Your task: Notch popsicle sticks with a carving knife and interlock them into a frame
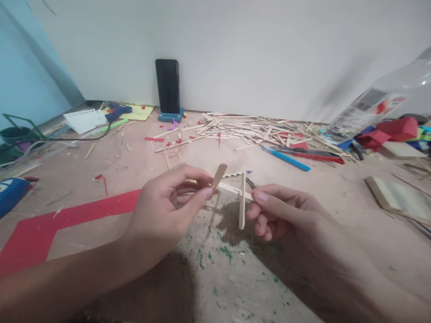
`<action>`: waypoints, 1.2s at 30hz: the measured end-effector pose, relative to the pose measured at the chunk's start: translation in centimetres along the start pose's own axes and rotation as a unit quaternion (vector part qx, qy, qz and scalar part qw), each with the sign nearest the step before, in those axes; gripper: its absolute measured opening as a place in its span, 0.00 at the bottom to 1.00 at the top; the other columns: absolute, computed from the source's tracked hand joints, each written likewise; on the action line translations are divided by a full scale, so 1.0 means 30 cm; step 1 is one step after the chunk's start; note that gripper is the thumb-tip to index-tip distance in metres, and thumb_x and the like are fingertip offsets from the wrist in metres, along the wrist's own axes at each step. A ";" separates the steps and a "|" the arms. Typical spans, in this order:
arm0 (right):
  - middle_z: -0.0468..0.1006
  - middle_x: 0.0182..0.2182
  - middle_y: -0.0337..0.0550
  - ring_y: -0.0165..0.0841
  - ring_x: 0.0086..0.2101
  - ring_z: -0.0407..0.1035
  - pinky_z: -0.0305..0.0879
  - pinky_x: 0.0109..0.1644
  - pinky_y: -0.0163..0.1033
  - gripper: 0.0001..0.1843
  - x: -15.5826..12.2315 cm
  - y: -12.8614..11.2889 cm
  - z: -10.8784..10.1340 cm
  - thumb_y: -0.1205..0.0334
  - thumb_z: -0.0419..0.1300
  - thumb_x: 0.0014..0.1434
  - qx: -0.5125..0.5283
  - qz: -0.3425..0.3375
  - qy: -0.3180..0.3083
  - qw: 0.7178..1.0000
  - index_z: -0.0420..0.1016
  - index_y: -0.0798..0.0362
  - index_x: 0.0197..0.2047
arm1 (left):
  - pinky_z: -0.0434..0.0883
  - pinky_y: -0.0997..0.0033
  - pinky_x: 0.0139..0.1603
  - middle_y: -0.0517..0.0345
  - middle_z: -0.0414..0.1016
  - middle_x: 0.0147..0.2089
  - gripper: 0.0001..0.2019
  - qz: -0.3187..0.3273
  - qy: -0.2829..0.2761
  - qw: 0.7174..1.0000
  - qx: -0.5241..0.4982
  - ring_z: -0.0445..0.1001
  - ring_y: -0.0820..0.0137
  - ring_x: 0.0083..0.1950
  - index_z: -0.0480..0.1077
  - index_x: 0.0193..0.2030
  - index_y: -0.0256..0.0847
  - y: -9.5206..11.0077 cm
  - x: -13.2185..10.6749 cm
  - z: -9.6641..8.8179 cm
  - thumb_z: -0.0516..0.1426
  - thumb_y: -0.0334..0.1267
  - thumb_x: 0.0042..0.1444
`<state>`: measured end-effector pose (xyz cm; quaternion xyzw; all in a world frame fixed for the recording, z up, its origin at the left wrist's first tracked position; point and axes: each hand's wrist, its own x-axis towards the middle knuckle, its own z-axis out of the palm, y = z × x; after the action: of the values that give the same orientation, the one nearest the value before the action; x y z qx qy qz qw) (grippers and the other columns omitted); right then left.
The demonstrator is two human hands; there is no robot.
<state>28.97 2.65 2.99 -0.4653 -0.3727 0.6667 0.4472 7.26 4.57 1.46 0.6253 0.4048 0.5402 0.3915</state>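
In front of me, my left hand (178, 197) is closed, its thumb and forefinger pinching a short upright craft stick (219, 175). My right hand (286, 211) is closed too and grips the right end of a slanting craft stick (230, 187) that spans between both hands. Across this one, near my right fingertips, stands another craft stick (242, 208). Whether the piece in my left hand is joined to the slanting stick cannot be made out. Behind them lies a patterned pencil (232, 175) with a purple tip, partly hidden by the left hand and sticks.
Loose craft sticks (235, 128) lie heaped by the wall. Nearby are a blue pen-like tool (286, 158), a red-handled tool (316, 155), a phone (168, 85) on a blue stand, red paper (77, 213), a plastic bottle (373, 101), a wooden block (397, 197) and a glue gun (117, 111).
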 end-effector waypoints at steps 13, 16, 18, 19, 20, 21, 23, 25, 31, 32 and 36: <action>0.87 0.34 0.42 0.27 0.32 0.82 0.76 0.33 0.26 0.06 -0.023 0.051 0.022 0.58 0.67 0.68 -0.016 0.008 -0.126 0.992 0.83 0.52 0.44 | 0.76 0.81 0.42 0.68 0.81 0.36 0.09 0.165 -0.005 0.971 0.174 0.78 0.80 0.38 0.78 0.39 0.44 0.005 -0.035 -0.010 0.64 0.24 0.59; 0.87 0.33 0.41 0.27 0.32 0.82 0.76 0.33 0.25 0.06 -0.025 0.062 0.022 0.59 0.66 0.70 -0.004 0.008 -0.139 0.990 0.82 0.52 0.44 | 0.75 0.78 0.43 0.66 0.82 0.37 0.09 0.199 -0.016 0.965 0.170 0.79 0.78 0.39 0.78 0.40 0.43 0.007 -0.035 -0.005 0.64 0.23 0.60; 0.87 0.33 0.40 0.27 0.32 0.82 0.76 0.33 0.25 0.06 -0.026 0.063 0.026 0.59 0.65 0.70 -0.002 0.006 -0.145 0.989 0.82 0.52 0.44 | 0.75 0.76 0.43 0.64 0.82 0.39 0.10 0.211 -0.022 0.964 0.158 0.80 0.77 0.40 0.78 0.42 0.42 0.007 -0.033 -0.002 0.63 0.22 0.61; 0.87 0.33 0.41 0.27 0.32 0.82 0.76 0.33 0.25 0.06 -0.026 0.063 0.029 0.59 0.65 0.70 0.000 0.006 -0.146 0.989 0.82 0.53 0.44 | 0.76 0.76 0.43 0.63 0.82 0.39 0.10 0.217 -0.023 0.964 0.154 0.80 0.76 0.41 0.78 0.42 0.42 0.006 -0.032 -0.002 0.63 0.22 0.61; 0.87 0.33 0.41 0.27 0.31 0.82 0.76 0.33 0.25 0.07 -0.025 0.062 0.032 0.59 0.65 0.70 0.001 0.006 -0.147 0.989 0.81 0.53 0.44 | 0.76 0.75 0.43 0.62 0.82 0.40 0.11 0.223 -0.023 0.963 0.153 0.80 0.76 0.41 0.78 0.43 0.43 0.005 -0.032 -0.001 0.64 0.22 0.60; 0.87 0.33 0.42 0.27 0.31 0.81 0.76 0.33 0.26 0.07 -0.025 0.060 0.035 0.59 0.66 0.70 0.003 0.008 -0.146 0.989 0.81 0.54 0.44 | 0.76 0.75 0.42 0.62 0.82 0.40 0.11 0.230 -0.022 0.961 0.152 0.80 0.75 0.41 0.78 0.43 0.43 0.003 -0.032 -0.001 0.64 0.22 0.60; 0.86 0.33 0.43 0.27 0.30 0.81 0.76 0.33 0.26 0.08 -0.022 0.058 0.039 0.59 0.66 0.69 0.008 0.011 -0.146 0.989 0.81 0.55 0.43 | 0.76 0.75 0.42 0.62 0.82 0.40 0.12 0.238 -0.016 0.959 0.151 0.81 0.75 0.41 0.78 0.43 0.43 0.000 -0.033 -0.001 0.64 0.22 0.60; 0.86 0.32 0.44 0.27 0.29 0.81 0.75 0.31 0.26 0.09 -0.021 0.057 0.039 0.59 0.66 0.69 0.012 0.015 -0.145 0.989 0.81 0.57 0.41 | 0.76 0.75 0.42 0.63 0.83 0.39 0.12 0.234 -0.019 0.962 0.141 0.81 0.75 0.40 0.78 0.43 0.44 -0.001 -0.036 -0.001 0.63 0.21 0.60; 0.85 0.30 0.44 0.28 0.28 0.80 0.74 0.31 0.28 0.11 -0.027 0.055 0.039 0.57 0.67 0.68 0.027 0.040 -0.155 0.987 0.81 0.57 0.40 | 0.76 0.69 0.41 0.65 0.83 0.37 0.11 0.165 -0.019 0.976 0.139 0.81 0.71 0.38 0.77 0.40 0.49 0.017 -0.049 0.003 0.63 0.24 0.60; 0.85 0.30 0.44 0.28 0.28 0.80 0.74 0.32 0.28 0.11 -0.028 0.053 0.040 0.57 0.67 0.68 0.029 0.045 -0.162 0.985 0.80 0.57 0.40 | 0.76 0.68 0.39 0.65 0.83 0.36 0.11 0.168 -0.013 0.976 0.142 0.80 0.71 0.37 0.77 0.40 0.49 0.020 -0.049 0.004 0.63 0.25 0.60; 0.86 0.31 0.44 0.27 0.28 0.80 0.75 0.32 0.28 0.11 -0.030 0.052 0.042 0.57 0.66 0.69 0.032 0.046 -0.179 0.982 0.79 0.57 0.41 | 0.75 0.67 0.37 0.63 0.83 0.35 0.10 0.191 -0.020 0.968 0.162 0.80 0.69 0.35 0.76 0.39 0.49 0.021 -0.050 0.007 0.62 0.26 0.62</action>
<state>27.53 1.20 2.19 -0.3402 -0.4035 0.7708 0.3569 7.39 2.93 1.49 0.7565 0.3522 0.5199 0.1826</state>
